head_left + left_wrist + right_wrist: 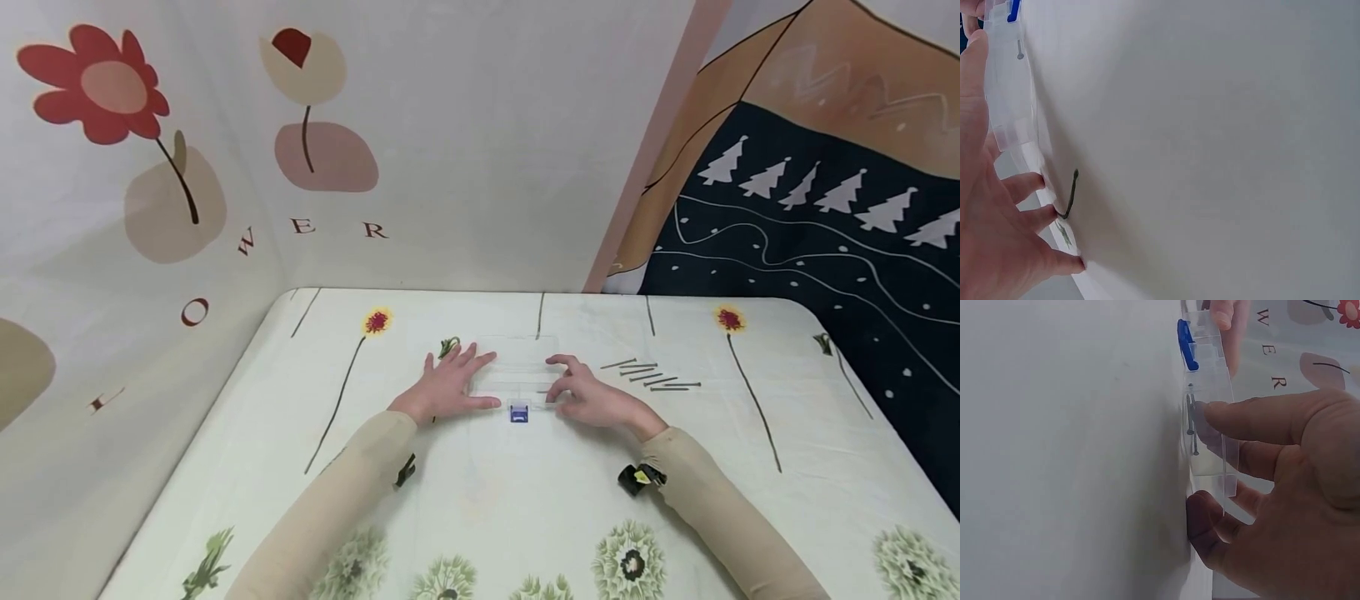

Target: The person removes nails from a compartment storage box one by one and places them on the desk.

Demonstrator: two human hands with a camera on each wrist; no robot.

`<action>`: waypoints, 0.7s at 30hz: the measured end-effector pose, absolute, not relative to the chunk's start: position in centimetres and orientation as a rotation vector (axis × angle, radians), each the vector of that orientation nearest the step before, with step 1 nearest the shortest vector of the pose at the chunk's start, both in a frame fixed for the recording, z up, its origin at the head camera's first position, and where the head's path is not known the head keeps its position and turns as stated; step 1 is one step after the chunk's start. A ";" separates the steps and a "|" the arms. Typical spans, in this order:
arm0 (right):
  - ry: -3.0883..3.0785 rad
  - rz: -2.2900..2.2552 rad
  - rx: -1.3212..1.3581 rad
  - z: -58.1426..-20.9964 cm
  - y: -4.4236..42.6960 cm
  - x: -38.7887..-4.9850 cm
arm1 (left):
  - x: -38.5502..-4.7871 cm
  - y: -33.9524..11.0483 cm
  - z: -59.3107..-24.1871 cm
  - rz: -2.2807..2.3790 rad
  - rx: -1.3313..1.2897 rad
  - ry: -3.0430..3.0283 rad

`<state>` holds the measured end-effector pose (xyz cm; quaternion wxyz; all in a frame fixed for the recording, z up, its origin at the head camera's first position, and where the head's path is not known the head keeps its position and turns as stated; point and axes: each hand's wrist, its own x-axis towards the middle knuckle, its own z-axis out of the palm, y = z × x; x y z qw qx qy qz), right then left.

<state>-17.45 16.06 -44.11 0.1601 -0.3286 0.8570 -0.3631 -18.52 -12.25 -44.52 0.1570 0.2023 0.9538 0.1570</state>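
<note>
A clear rectangular plastic box with a blue plastic latch sits at the centre of the head view, slim grey metal nails showing through its wall. At its left end the left hand spreads its fingers, grasping nothing, while the right hand bends thumb and fingers round the right end. Right of centre, a slanting row of loose grey nails lies on the white flower-patterned desk.

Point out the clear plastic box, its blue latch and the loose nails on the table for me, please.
Clear plastic box (1011,94): left wrist view, on its side wall.
Blue latch (1185,345): right wrist view, on its middle.
Loose nails (646,377): head view, on one nail's shank.
</note>
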 end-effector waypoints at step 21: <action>2.425 -1.106 -0.871 -44.4 16.0 -16.9 | -18.4 -12.9 -44.1 0.529 0.633 2.702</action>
